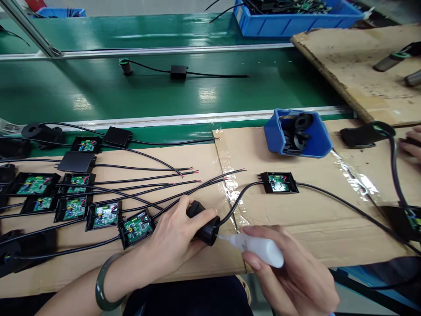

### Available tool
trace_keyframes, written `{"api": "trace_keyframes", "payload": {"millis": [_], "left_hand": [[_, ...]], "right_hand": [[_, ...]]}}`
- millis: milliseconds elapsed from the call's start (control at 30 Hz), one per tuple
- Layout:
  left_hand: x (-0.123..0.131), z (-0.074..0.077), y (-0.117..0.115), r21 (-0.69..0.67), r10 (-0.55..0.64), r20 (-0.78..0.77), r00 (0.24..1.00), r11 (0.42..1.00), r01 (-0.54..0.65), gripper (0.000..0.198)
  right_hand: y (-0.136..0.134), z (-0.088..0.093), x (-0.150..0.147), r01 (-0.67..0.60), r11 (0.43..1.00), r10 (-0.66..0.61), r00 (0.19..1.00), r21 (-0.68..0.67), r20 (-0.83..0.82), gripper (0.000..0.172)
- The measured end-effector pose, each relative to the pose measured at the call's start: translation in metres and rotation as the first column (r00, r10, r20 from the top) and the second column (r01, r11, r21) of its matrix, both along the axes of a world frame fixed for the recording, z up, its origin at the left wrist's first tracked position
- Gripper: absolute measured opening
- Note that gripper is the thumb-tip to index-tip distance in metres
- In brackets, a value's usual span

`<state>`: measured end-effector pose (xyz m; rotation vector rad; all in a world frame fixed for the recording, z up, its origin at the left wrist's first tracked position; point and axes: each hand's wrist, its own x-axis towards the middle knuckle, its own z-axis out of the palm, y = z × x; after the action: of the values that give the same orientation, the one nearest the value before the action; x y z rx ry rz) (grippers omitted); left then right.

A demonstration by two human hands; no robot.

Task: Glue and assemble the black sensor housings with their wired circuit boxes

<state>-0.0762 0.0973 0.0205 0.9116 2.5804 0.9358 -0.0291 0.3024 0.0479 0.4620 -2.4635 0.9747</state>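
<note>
Black tube: bottom center of the frame, tilted, end facing right; black wire (241,196) leaves that end toward the open box (279,182) at center right.
Left grip (177,231): wrapped around the black tube (209,230).
Right grip (289,267): pinching the white bottle (263,251), thumb and fingers on opposite sides.
Nozzle step: looks like applying bottle contents at the tube's end; tip at the rim, contact can't be told.
Next move: probably steady tube, tip on the spot, light squeeze.
In the way: wire beside nozzle; loose cables (194,191) behind left grip.
Left pile: open circuit boxes (136,228) on the cardboard-covered surface (184,153).
Blue bin (274,136): right of center, black rings inside.
Right edge: another person's hand (411,142).
</note>
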Motion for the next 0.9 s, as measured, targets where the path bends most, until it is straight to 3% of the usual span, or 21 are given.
{"api": "trace_keyframes", "payload": {"millis": [400, 700, 900], "left_hand": [[0.0007, -0.0019, -0.0004, 0.006, -0.003, 0.002, 1.0, 1.0, 0.003, 0.069], [0.0003, -0.0004, 0.0005, 0.01, -0.007, -0.008, 1.0, 1.0, 0.008, 0.068], [0.0017, -0.0024, -0.0003, -0.006, -0.005, -0.014, 1.0, 1.0, 0.005, 0.071]], "right_hand": [[-0.0002, -0.0022, -0.0029, -0.004, 1.0, 0.005, 0.999, 0.026, -0.036, 0.011], [0.0019, -0.0026, 0.0017, -0.061, 0.998, 0.061, 0.998, -0.007, 0.03, 0.014], [0.0003, -0.0031, -0.0002, -0.012, 1.0, 0.013, 0.999, 0.01, -0.033, 0.012]]}}
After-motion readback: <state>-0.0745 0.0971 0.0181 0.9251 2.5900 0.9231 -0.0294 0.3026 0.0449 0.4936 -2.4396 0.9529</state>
